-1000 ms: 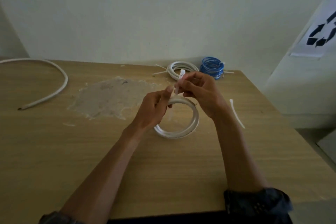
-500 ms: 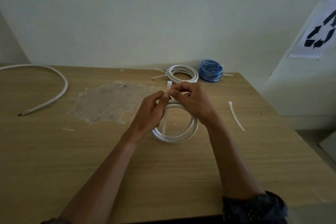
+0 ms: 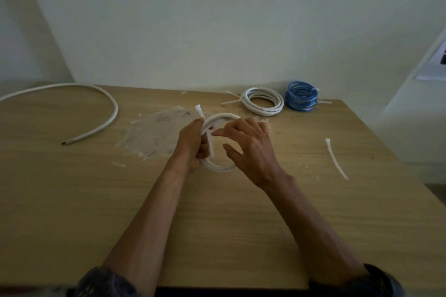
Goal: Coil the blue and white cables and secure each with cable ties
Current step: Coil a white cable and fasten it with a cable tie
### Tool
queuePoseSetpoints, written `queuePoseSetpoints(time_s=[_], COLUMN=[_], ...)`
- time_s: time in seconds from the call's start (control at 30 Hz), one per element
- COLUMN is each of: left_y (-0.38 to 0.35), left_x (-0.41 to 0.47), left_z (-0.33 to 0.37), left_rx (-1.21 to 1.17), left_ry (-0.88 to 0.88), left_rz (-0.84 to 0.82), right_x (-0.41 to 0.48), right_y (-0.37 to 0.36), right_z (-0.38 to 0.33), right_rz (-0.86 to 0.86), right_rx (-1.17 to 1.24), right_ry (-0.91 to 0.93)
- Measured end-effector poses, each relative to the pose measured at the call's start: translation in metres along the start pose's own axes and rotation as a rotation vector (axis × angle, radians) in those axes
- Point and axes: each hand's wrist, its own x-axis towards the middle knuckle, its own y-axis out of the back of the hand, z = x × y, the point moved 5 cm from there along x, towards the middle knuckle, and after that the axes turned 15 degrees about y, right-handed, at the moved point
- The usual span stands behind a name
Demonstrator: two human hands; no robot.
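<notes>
A small white cable coil (image 3: 218, 120) stands tilted up from the wooden table (image 3: 72, 200) at its middle. My left hand (image 3: 191, 144) grips the coil's left side together with a white cable tie (image 3: 210, 144), whose head sticks up past my fingers. My right hand (image 3: 248, 144) hovers over the coil's right side, fingers spread, its fingertips near the tie. At the back of the table lie a tied white coil (image 3: 263, 103) and a tied blue coil (image 3: 301, 99).
A loose cable tie (image 3: 336, 159) lies on the table to the right. A long uncoiled white cable (image 3: 103, 120) curves across the back left. A rough scraped patch (image 3: 156, 135) marks the tabletop. The table's right edge drops off near a white wall.
The coil has been tipped up and shifted left into my left hand's grip. My right hand has let go of the tie and opened. The view has tilted down.
</notes>
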Motion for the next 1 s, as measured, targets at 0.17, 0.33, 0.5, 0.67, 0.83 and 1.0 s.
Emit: queuePoseSetpoints(time_s=[0.17,0.33,0.5,0.67,0.83,1.0], left_y=[-0.003,-0.008,-0.019,-0.035,-0.038,-0.039], left_x=[0.0,-0.003,-0.015,-0.032,-0.034,-0.036], left_z=[-0.003,-0.002,0.007,0.013,0.012,0.011], left_rx=[-0.002,0.062,0.374,0.54,0.559,0.569], left_ry=[0.023,-0.063,-0.488,-0.783,-0.827,-0.854], left_rz=[-0.033,-0.047,0.01,0.05,0.032,0.048], right_x=[-0.004,-0.004,-0.008,-0.013,-0.012,-0.012], right_y=[-0.008,-0.008,0.0,0.012,0.016,0.018], right_z=[-0.004,0.001,0.022,0.031,0.03,0.03], right_rz=[0.002,0.084,0.308,0.479,0.469,0.425], right_rx=[-0.02,0.055,0.571,0.846,0.906,0.906], right_ry=[0.059,-0.013,-0.397,-0.564,-0.56,-0.584])
